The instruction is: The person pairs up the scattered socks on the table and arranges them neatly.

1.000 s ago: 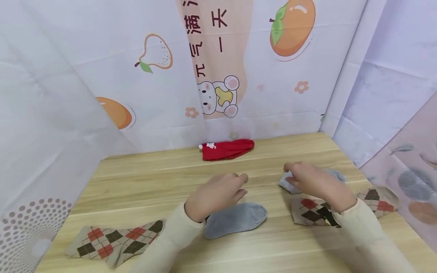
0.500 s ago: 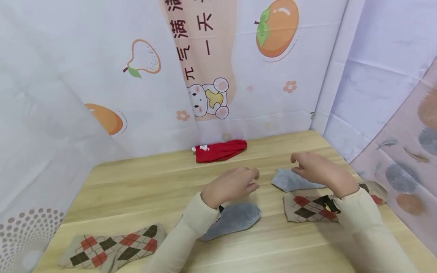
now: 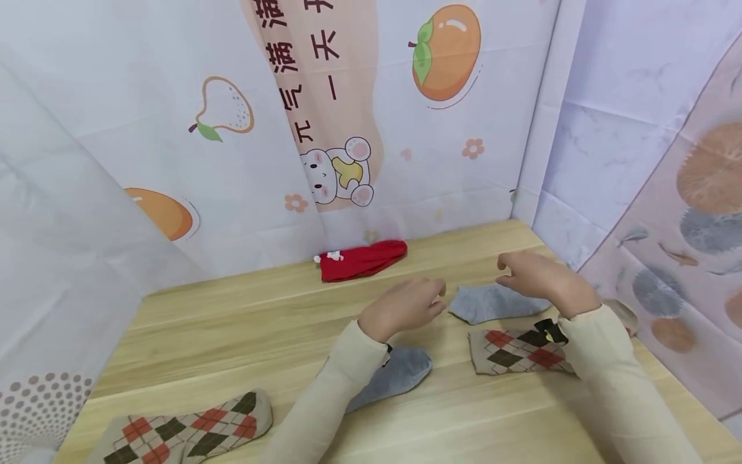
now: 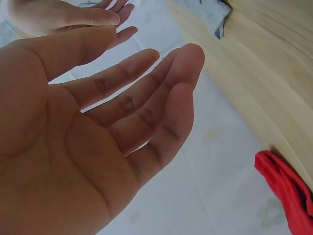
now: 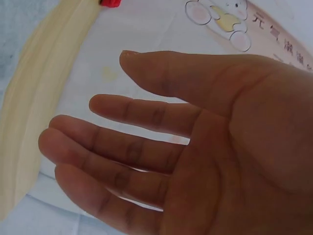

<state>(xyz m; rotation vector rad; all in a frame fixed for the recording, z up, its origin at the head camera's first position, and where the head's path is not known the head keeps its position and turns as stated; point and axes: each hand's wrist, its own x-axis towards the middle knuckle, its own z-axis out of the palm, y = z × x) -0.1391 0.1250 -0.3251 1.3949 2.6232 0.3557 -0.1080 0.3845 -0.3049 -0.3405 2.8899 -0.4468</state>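
**Socks on a wood table, both hands empty**

Printed fruit-pattern cloth walls in a light wood table strewn with socks. Between the two hands, toward the right far corner, lies a grey sock, flat on the wood; its long axis runs roughly parallel to the far edge, but I cannot tell which end is the toe. The right hand hovers over it with fingers loosely spread, holding nothing. The left hand hangs just to its left, fingers relaxed and apart, also empty; the wrist views show both palms bare.

A second grey sock lies nearer the front edge, partly under the left sleeve, its rounded end pointing right and away. Just in front of the first grey sock sits an argyle sock, lengthwise along the table; its likely mate, another argyle sock, lies at the left front corner. A red sock rests against the far edge.

Judging by the layout, pairing looks barely begun: both greys and both argyles lie apart, neither pair joined.
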